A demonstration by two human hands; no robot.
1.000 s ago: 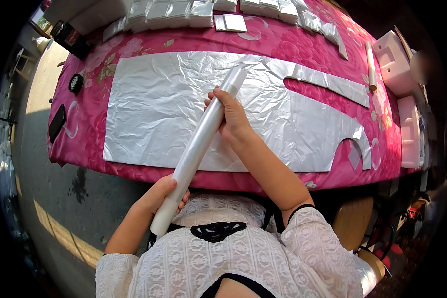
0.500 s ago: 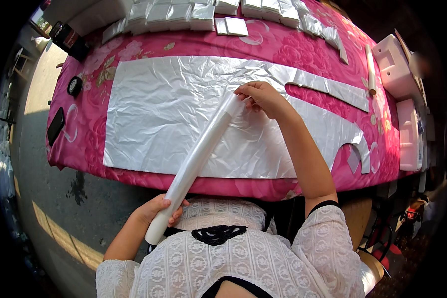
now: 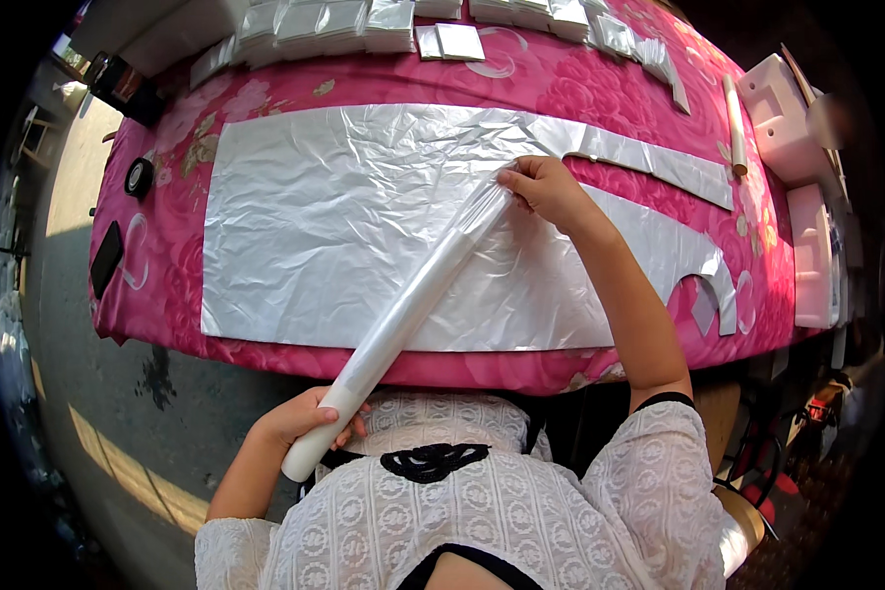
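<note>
A long white roll (image 3: 383, 334) slants from near my body up over the table, with thin clear plastic film around its far part. My left hand (image 3: 303, 418) is closed round its near end, just off the table's front edge. At the far end my right hand (image 3: 549, 189) pinches the film, which is gathered into folds beyond the roll. Beneath lies a large silvery-white plastic apron (image 3: 295, 226), spread flat and creased, with straps and a curved neck cutout at its right end. The roll hides part of it.
Stacks of flat silvery packets (image 3: 388, 28) line the back of the pink floral tablecloth (image 3: 521, 93). A black tape roll (image 3: 140, 177), a phone (image 3: 107, 259) and a dark jar (image 3: 123, 87) sit at left. A thin tube (image 3: 735, 128) and white foam boxes (image 3: 779, 113) are at right.
My right hand has moved slightly right, drawing the film past the roll's far end into longer, tighter folds. My left hand keeps its hold on the near end.
</note>
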